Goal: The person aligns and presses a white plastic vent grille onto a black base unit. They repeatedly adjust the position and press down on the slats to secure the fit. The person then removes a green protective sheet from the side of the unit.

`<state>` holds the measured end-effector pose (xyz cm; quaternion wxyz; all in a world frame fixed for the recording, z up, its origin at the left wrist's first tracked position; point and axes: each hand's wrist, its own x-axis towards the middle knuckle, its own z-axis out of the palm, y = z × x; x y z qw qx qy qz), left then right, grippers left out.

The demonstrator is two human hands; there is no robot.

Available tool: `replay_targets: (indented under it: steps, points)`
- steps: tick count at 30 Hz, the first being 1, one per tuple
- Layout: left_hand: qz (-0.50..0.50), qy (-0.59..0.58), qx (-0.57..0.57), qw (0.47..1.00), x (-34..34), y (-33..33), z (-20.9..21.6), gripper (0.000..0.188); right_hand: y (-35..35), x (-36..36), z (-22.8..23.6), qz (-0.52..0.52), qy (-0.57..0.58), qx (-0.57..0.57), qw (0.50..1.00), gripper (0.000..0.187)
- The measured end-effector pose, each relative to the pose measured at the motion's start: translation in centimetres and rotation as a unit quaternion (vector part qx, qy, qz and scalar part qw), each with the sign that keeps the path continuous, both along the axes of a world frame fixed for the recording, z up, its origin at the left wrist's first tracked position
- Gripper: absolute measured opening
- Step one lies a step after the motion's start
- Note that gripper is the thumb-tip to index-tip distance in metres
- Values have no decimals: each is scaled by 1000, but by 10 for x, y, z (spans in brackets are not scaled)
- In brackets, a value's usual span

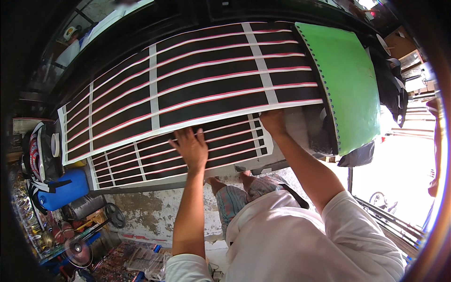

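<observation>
A large black sheet with white and red stripes and pale cross bands lies across the table. Below its near edge shows a second striped black sheet, smaller in view and partly covered by the first. My left hand lies open over this lower sheet, fingers spread and fingertips close to the upper sheet's near edge. Farther right, my right hand is closed at the near edge of the upper sheet, close to its right corner. The fingertips of that hand are hidden at the edge.
A green panel with a notched left edge stands at the right end, beside a black bag. At the left are a blue container, a roll of tape and a fan. Stained wall shows below the table's near edge.
</observation>
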<state>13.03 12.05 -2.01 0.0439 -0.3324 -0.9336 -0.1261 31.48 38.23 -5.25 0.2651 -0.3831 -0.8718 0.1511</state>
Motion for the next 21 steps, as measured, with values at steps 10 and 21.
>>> replay_targets:
  steps: [10, 21]
  points:
    - [25, -54, -82, 995, -50, -38, -6, 70, 15, 3, -26, -52, 13, -86, 995, 25]
    - [1, -23, -23, 999, -37, -51, -8, 65, -18, 17, 41, -198, -182, -250, 930, 31]
